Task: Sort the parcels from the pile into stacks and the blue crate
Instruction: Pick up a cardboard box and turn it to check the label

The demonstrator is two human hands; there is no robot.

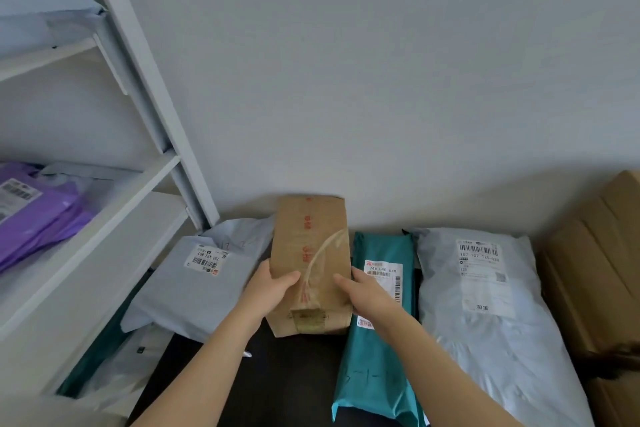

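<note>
A brown cardboard parcel (308,263) lies lengthwise against the wall between a grey mailer (207,284) and a teal mailer (377,322). The left hand (270,291) and right hand (363,291) grip its near end from either side, thumbs on top.

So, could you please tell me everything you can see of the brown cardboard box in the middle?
The brown cardboard box is long, narrow and closed, with faded red print down its top and clear tape peeling loose toward a grubby taped patch at its near end. It points at the wall, between a grey mailer and a teal mailer. The left hand grips its left edge, the right hand its right.
</note>
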